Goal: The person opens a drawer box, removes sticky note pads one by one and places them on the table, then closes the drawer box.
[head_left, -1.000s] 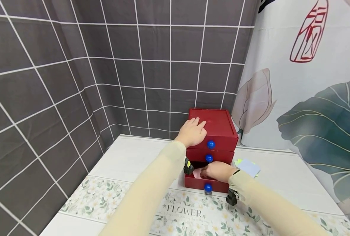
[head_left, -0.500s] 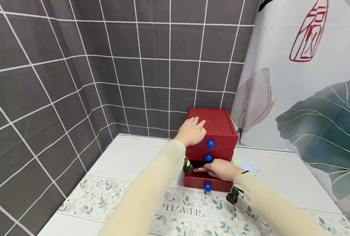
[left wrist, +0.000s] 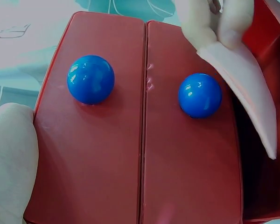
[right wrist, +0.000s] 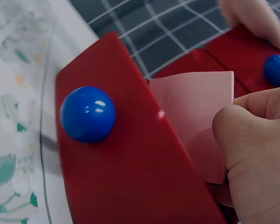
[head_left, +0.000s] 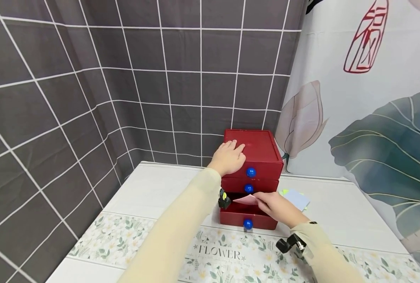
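Note:
My right hand (head_left: 279, 207) pinches a small stack of pink sticky notes (head_left: 246, 200) between thumb and fingers, just over the pulled-out bottom drawer (head_left: 231, 218) of a red drawer cabinet (head_left: 259, 146). In the right wrist view, the pink sticky notes (right wrist: 191, 112) stand tilted behind the drawer's front (right wrist: 126, 177), with the thumb on their near face. The left wrist view shows their thin layered edge. My left hand (head_left: 227, 158) rests on the left front part of the cabinet's top, fingers extended. Its palm side is hidden.
Blue knobs (head_left: 251, 172) stick out from the drawer fronts; the upper two drawers are closed. Blue and green sticky notes (head_left: 296, 199) lie on the table to the right of the cabinet. A dark grid-patterned curtain (head_left: 181, 90) hangs behind the white, flower-printed table cover (head_left: 167, 177).
My right hand has come up out of the bottom drawer and shifted slightly right, lifting the pink sticky notes with it. The left hand has stayed on the cabinet.

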Demonstrator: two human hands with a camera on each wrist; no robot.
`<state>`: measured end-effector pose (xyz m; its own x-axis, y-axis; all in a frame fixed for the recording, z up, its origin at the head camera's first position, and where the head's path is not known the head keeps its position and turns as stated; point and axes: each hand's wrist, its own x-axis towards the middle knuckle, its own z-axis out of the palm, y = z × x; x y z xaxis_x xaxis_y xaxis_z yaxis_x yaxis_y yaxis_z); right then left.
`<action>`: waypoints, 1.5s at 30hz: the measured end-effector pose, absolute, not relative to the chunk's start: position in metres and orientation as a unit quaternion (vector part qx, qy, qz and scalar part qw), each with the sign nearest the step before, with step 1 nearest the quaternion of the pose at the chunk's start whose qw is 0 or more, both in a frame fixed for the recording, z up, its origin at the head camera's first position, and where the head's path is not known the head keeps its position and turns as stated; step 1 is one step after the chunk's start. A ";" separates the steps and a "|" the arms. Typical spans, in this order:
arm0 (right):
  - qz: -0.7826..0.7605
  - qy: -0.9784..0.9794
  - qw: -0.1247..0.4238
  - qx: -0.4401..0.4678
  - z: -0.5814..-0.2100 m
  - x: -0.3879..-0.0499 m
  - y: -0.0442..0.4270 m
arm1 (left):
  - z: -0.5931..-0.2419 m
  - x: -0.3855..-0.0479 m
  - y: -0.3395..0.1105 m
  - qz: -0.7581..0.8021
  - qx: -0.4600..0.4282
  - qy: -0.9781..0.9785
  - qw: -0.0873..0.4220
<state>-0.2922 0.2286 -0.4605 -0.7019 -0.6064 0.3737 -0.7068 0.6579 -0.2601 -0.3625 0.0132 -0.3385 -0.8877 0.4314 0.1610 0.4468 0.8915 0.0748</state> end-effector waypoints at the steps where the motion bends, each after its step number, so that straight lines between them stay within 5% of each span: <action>1: 0.204 -0.903 0.138 0.352 -0.462 -0.291 0.231 | -0.338 -0.363 0.013 -0.055 -0.227 -0.970 0.070; 9: 0.293 -0.891 0.207 0.278 -0.470 -0.284 0.245 | -0.339 -0.362 0.014 -0.048 -0.229 -0.970 0.071; 17: 0.350 -0.829 0.362 0.242 -0.476 -0.284 0.267 | -0.339 -0.362 0.014 -0.052 -0.231 -0.969 0.069; 25: 0.399 -0.806 0.413 0.146 -0.475 -0.283 0.291 | -0.339 -0.363 0.014 -0.054 -0.233 -0.968 0.070; 34: 0.491 -0.779 0.389 0.006 -0.483 -0.280 0.310 | -0.341 -0.363 0.015 -0.049 -0.234 -0.968 0.072; 45: 0.664 -0.685 0.259 -0.148 -0.500 -0.292 0.321 | -0.339 -0.364 0.013 -0.048 -0.232 -0.969 0.071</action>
